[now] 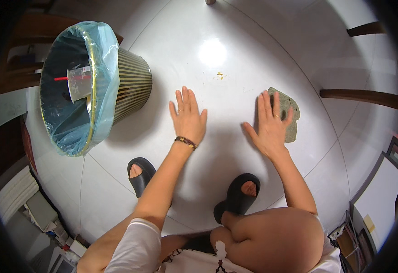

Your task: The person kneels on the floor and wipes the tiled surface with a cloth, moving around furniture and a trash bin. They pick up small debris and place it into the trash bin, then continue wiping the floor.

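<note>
My left hand is palm down over the white tiled floor, its fingers apart and holding nothing. A dark beaded bracelet circles its wrist. To the right, my right hand spreads its fingers, also palm down, partly covering a grey-green cloth with dark spots. Whether it touches the cloth I cannot tell. Small yellow-orange crumbs lie on the tiles ahead, between the hands. Left of my left hand is a striped waste bin lined with a translucent blue plastic bag.
Inside the bin are a plastic cup and a red straw. Dark wooden furniture legs reach in at right. My feet wear black slides. Boxes and papers crowd the lower left; a framed white panel stands at lower right.
</note>
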`<state>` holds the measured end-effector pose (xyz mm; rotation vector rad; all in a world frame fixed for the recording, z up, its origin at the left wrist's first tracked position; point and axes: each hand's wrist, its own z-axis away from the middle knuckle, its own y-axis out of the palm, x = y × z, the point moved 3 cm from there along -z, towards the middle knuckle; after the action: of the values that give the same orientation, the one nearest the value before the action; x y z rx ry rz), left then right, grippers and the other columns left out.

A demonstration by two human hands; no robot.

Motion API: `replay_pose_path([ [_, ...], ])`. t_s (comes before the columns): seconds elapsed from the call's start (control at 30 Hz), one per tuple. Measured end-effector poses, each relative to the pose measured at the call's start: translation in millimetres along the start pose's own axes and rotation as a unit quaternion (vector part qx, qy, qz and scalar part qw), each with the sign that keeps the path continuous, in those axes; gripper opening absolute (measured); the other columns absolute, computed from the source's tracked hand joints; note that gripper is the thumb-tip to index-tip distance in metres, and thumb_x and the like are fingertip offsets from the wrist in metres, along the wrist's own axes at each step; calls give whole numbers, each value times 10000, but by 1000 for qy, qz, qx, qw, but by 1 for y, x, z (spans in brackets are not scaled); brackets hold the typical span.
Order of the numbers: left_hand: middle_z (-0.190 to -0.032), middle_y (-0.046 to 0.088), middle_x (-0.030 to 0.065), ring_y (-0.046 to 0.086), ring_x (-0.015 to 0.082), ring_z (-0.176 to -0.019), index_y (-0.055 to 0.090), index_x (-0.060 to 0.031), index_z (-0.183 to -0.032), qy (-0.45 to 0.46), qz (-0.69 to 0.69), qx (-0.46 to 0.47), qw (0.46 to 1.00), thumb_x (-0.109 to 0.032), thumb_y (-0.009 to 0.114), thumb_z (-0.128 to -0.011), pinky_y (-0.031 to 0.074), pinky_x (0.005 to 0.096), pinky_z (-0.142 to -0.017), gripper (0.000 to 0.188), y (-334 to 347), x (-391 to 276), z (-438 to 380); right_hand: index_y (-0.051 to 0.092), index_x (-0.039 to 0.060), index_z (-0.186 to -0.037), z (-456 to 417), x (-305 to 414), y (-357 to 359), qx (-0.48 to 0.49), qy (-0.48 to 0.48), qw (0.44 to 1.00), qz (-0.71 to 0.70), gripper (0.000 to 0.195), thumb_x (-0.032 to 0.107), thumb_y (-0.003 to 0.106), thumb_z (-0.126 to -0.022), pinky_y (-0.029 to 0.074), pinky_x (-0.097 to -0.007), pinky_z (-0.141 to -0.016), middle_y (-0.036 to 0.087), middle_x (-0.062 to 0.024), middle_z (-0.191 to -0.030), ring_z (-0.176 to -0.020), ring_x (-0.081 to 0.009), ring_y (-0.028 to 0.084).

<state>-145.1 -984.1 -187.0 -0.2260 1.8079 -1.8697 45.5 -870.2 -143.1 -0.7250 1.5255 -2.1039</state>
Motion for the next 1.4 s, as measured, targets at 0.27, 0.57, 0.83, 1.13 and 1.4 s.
replay_pose_path([
  [0.27,-1471,306,235,231,378,-1397,303,74,-1401,8,89,-35,995,-100,481,-859,125,546,-1123,597,18,-40,-22,306,-11,-1422,-60,39,31,-64,-93,993,-38,724,320,576,-837,73,-642,-1076,252,-104,-1528,-1432,-215,184],
  [0.57,-1432,394,198,273,380,-1379,366,23,-1392,88,90,-56,991,-27,436,-854,152,545,-1118,545,4,-21,-52,342,61,-1423,-78,30,26,-75,-124,989,-25,648,263,565,-850,107,-672,-1035,265,-51,-1529,-1422,-220,215],
  [0.83,-1496,265,225,202,361,-1410,259,50,-1432,75,87,-31,993,-75,423,-873,126,534,-1130,596,13,-15,-67,337,59,-1425,-110,24,27,-107,-168,979,-36,649,284,570,-862,132,-666,-1037,307,-52,-1511,-1416,-223,230],
  [1.13,-1455,365,187,264,347,-1390,363,-5,-1401,97,147,-7,984,-79,493,-869,156,518,-1131,552,14,-21,-54,381,120,-1409,-87,41,36,-78,-227,968,-80,610,223,603,-851,139,-651,-1032,342,-5,-1493,-1408,-212,253],
  [1.4,-1217,597,69,488,274,-1156,670,-93,-1047,65,230,-128,962,-134,753,-724,349,416,-973,336,8,-11,-65,641,130,-1060,-99,34,36,-146,-177,938,-260,278,162,687,-787,190,-487,-958,560,26,-1284,-1281,-194,403],
])
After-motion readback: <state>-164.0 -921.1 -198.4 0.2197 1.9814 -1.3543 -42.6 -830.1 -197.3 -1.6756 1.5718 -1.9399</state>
